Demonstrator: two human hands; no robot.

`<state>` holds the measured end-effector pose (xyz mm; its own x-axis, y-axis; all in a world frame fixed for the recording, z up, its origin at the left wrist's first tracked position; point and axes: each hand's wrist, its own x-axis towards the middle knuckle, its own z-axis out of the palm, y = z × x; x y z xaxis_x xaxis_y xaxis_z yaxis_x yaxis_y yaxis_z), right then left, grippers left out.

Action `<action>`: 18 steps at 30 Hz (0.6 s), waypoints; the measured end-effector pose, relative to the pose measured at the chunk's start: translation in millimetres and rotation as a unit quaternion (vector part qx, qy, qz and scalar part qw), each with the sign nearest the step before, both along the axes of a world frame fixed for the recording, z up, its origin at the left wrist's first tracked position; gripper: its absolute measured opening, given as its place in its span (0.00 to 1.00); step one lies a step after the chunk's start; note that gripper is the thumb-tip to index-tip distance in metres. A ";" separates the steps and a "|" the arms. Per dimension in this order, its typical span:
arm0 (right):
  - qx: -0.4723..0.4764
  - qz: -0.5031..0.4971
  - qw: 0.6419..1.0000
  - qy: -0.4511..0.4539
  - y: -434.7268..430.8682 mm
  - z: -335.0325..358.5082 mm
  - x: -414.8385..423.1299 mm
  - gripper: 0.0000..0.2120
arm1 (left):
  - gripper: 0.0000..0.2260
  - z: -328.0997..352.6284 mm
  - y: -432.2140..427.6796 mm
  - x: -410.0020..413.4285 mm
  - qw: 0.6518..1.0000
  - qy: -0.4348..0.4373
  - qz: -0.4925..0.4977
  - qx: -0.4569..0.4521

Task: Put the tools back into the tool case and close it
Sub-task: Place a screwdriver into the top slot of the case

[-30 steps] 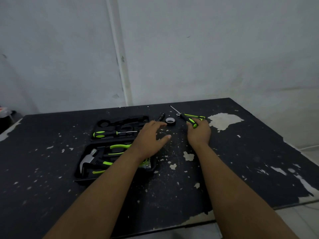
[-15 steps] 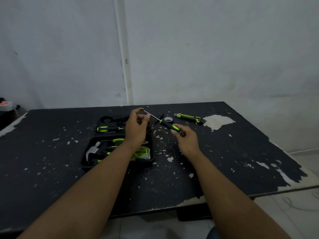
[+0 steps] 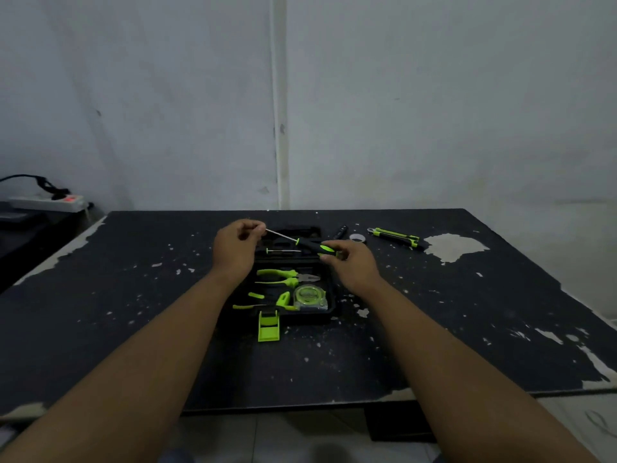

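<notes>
An open black tool case [image 3: 329, 310] lies on the dark table [image 3: 100, 295], with green pliers [image 3: 283, 275], a tape measure [image 3: 309, 296] and a second screwdriver [image 3: 283, 250] in it. Above its far half I hold a black-and-green screwdriver [image 3: 312, 245]. My right hand [image 3: 350, 262] grips the handle. My left hand [image 3: 237, 245] pinches the tip of the shaft. A green latch [image 3: 268, 325] sticks out at the case's near edge. My left forearm hides the left part of the case.
A green utility knife [image 3: 395, 236], a roll of tape [image 3: 358, 238] and a small dark tool [image 3: 339, 231] lie on the table behind and to the right of the case. A power strip [image 3: 46, 201] sits on a side surface at far left. The wall stands just behind the table.
My right hand picked the screwdriver up from the back right of the table and brought it over the case. My left hand rose from the case and took its tip.
</notes>
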<state>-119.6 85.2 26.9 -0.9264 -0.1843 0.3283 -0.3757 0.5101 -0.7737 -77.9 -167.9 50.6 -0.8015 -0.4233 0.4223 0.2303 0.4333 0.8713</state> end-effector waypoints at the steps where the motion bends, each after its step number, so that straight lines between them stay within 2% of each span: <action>1: 0.023 0.005 1.000 0.006 -6.8 3.9 -3.5 0.15 | 0.04 -1.7 -9.1 1.1 1.000 -0.006 0.012 -0.018; 4: 0.099 0.018 0.995 0.015 -21.2 12.3 -12.0 0.16 | 0.02 -9.5 -27.8 4.0 0.996 -0.030 0.046 -0.069; 8: 0.153 0.029 0.988 0.021 -30.7 16.8 -22.6 0.16 | 0.01 -24.2 -43.9 3.1 0.990 -0.058 0.072 -0.104; 18: 0.193 0.015 0.981 0.014 -39.6 8.3 -38.0 0.14 | 0.04 -35.6 -48.0 -11.1 0.971 -0.116 0.076 -0.194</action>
<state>-157.6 45.7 35.1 -0.9100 -0.3281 0.2535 -0.4140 0.7516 -0.5135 -89.0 -215.8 15.0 -0.8351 -0.3888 0.3892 -0.0452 0.7536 0.6558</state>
